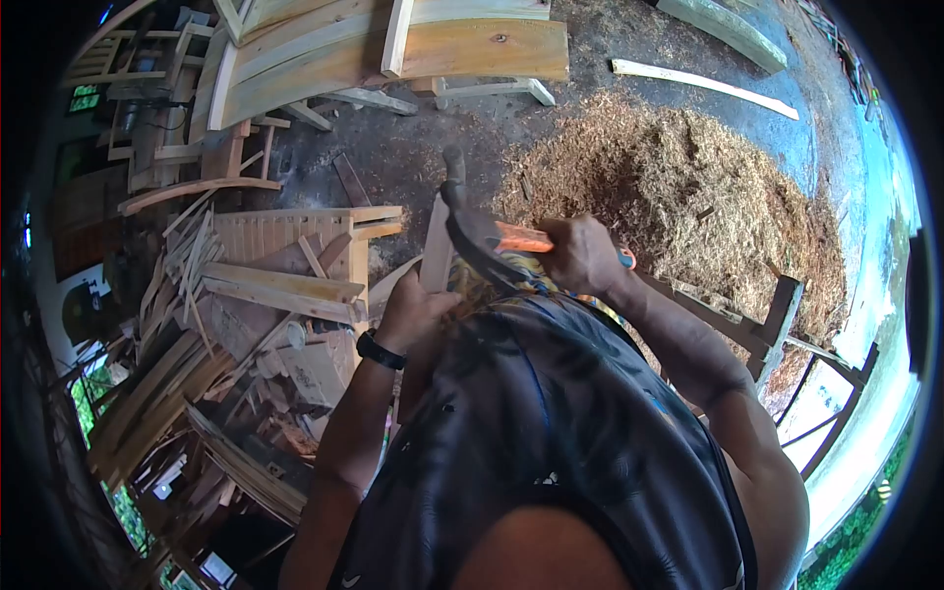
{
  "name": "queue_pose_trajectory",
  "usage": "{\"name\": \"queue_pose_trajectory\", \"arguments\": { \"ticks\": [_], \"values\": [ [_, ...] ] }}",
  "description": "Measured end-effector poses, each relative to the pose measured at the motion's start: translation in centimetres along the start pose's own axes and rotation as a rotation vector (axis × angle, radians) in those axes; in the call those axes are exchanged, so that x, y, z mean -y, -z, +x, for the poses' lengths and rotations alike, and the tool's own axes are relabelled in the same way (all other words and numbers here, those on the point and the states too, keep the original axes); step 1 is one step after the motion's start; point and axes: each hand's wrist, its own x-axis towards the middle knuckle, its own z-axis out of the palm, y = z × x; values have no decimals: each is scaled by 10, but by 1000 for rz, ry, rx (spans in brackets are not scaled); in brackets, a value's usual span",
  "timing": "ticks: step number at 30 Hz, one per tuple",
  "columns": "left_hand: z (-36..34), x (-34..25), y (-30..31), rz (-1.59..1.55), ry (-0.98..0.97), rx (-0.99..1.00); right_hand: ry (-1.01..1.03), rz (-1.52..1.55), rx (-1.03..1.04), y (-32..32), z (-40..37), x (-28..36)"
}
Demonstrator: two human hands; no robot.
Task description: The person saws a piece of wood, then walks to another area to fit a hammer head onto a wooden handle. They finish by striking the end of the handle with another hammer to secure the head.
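My right hand (pixel 582 254) is wrapped around the orange handle of a claw hammer (pixel 475 228). The dark head lies across the top of a pale wooden piece (pixel 437 258), its curved claw pointing back toward my body. My left hand (pixel 409 311), with a black band on the wrist, grips that wooden piece lower down. Part of the piece is hidden behind the hand and the hammer head. Patterned yellow cloth shows just below the hammer, in front of my dark shirt.
A big heap of wood shavings (pixel 708 187) covers the floor on the right. Large joined boards (pixel 492 49) stand ahead. A slatted wooden piece (pixel 285 236) and stacked offcuts (pixel 157 403) crowd the left. A pale strip (pixel 703 87) lies on the floor at the far right.
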Motion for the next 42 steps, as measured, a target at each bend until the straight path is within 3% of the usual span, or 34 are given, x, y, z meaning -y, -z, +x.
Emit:
{"name": "queue_pose_trajectory", "arguments": {
  "ticks": [4,6,9,11,12,14,16,18,19,20,22,24,26,29,31,32,34,36,37,39,42],
  "values": [
    [-2,12,-4,175,83,22,-257,-72,87,-16,14,3],
    [-6,13,-6,228,106,-39,-242,-77,90,-21,11,0],
    [-3,43,-8,334,-63,-159,-197,0,77,-16,0,11],
    [-4,35,-9,261,9,-130,146,-34,25,-13,-4,13],
    [-5,31,-9,190,79,-102,145,-36,27,-14,0,10],
    [-5,25,-4,171,133,-78,-189,-104,134,-18,23,-6],
    [-8,26,-1,155,194,-56,-270,-133,147,-22,26,-12],
    [-8,29,2,326,118,-168,-195,-83,104,-11,16,-3],
    [-10,31,3,328,129,-162,9,-56,-11,-14,8,-5],
    [-8,32,2,297,149,-160,5,-54,-4,-17,6,-6],
    [-2,29,1,265,149,-159,228,-107,19,-16,18,-9],
    [-1,23,-1,234,92,-112,-301,-204,194,-27,54,-12],
    [9,19,5,217,44,-84,-317,-144,118,-26,56,-8],
    [8,49,22,44,-17,-96,-362,-108,123,-10,45,-11],
    [4,43,37,-359,117,67,-306,-111,81,-6,36,-23],
    [4,39,39,-360,113,60,-245,-117,36,-4,34,-31],
    [7,33,42,-879,104,245,-187,-124,8,-6,32,-40],
    [13,34,49,-854,88,285,-36,73,-64,-7,21,-30],
    [17,32,50,-982,72,346,-27,119,-5,-13,21,-30],
    [25,27,53,-1165,72,560,4,113,-47,-28,26,-26],
    [36,22,49,-1285,130,601,99,66,-110,-20,31,1]
  ]
}}
